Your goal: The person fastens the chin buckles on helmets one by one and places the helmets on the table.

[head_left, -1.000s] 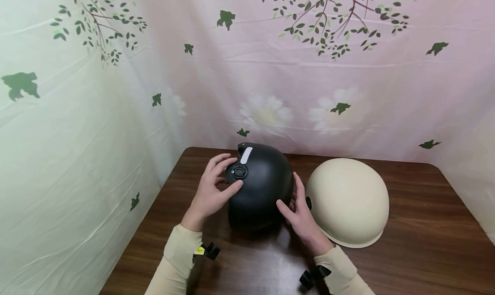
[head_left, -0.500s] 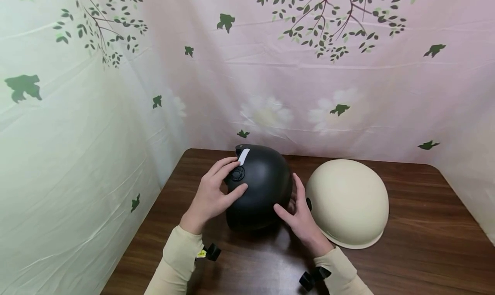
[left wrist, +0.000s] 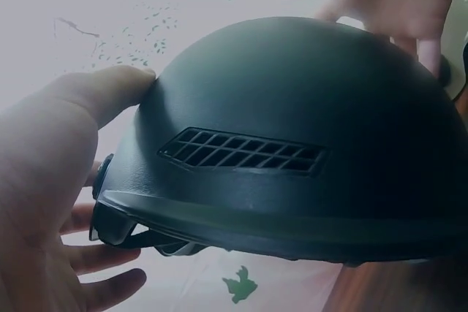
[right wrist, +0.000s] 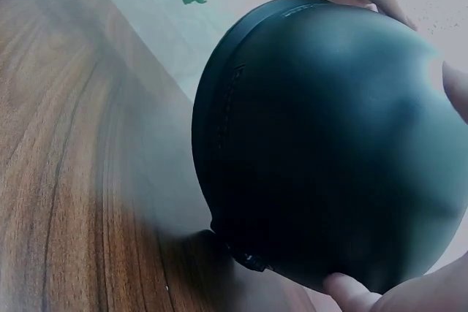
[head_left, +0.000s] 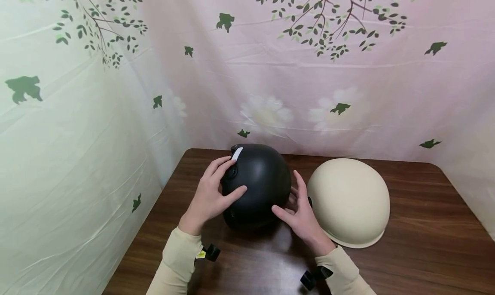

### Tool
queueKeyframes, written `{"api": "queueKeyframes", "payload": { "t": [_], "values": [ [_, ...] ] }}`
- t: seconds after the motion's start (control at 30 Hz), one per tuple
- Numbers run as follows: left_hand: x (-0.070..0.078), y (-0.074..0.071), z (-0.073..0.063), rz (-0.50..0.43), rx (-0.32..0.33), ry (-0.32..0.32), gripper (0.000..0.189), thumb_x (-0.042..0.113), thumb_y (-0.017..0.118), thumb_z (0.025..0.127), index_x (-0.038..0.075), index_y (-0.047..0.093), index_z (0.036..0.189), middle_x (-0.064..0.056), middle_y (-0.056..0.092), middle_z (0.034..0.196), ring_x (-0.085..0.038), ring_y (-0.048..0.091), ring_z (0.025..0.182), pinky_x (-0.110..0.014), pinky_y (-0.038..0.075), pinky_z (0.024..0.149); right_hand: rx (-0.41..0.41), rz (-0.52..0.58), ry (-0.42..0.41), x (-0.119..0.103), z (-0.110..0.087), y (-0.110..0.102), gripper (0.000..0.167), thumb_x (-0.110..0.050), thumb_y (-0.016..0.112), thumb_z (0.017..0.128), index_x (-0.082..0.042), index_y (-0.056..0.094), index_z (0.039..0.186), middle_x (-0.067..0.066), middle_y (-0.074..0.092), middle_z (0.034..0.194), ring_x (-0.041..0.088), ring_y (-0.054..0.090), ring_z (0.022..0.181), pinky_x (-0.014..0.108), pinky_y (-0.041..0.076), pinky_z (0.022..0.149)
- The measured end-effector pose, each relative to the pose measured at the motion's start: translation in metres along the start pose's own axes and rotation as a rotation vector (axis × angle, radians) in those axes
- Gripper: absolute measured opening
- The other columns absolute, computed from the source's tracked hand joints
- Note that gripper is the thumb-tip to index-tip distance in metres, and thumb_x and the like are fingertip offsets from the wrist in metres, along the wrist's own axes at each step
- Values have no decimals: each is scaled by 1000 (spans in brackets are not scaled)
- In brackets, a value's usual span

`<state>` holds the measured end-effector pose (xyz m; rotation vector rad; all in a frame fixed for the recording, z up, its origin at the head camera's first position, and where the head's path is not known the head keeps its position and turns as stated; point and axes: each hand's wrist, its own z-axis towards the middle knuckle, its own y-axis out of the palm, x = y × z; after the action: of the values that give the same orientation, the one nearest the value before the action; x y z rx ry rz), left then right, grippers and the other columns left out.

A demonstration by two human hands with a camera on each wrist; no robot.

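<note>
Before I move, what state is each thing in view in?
black helmet: held at its left side; table contact can't be told
cream shell: dome up on the table, not held
left hand: gripping the black helmet, thumb on its surface
right hand: fingers spread beside the black helmet, contact unclear

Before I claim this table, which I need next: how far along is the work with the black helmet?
Looks done: the cream helmet sits dome-up on the table, held by neither hand. In hand: the black helmet, also dome-up, held by the left hand, with the right hand spread at its opposite side. Probably left: releasing it, since both hands are at it.
</note>
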<state>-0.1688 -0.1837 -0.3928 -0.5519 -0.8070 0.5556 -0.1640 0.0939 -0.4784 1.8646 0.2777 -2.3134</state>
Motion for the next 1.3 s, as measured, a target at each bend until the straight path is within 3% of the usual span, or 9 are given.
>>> {"api": "queueKeyframes", "payload": {
  "t": [0.27,0.57,0.77,1.1,1.3],
  "values": [
    [-3,1,-2,1,1,-8,76,38,89,84,15,57,150,-8,50,155,-24,51,139,-51,51,108,0,-3,-9,-3,0,-1,113,-12,85,88,-43,9,166,20,28,165,43,43,147,65,48,105],
    [-8,2,-5,-21,18,-27,74,36,87,86,16,57,150,-8,50,156,-24,51,140,-53,50,108,14,-28,-12,-9,0,-4,112,-13,87,86,-42,13,166,16,34,163,41,49,142,56,52,103],
    [-11,1,-9,-18,19,-63,72,39,86,87,16,58,150,-6,50,155,-25,52,138,-52,52,106,21,-73,-20,-10,0,-6,112,-16,88,86,-44,14,166,14,37,162,40,53,138,58,52,103],
    [-21,4,-20,-29,-20,-156,72,42,82,90,17,55,152,-4,51,153,-25,52,137,-56,48,110,37,-134,-57,-12,0,-11,112,-19,88,87,-46,13,166,12,37,163,36,50,142,63,47,108],
    [-27,12,-30,-27,-65,-263,71,49,79,91,17,54,149,-9,42,158,-30,42,142,-60,43,112,82,-233,-89,-12,1,-11,104,-25,86,89,-41,18,166,10,35,165,34,45,143,64,42,112]
  ]
}}
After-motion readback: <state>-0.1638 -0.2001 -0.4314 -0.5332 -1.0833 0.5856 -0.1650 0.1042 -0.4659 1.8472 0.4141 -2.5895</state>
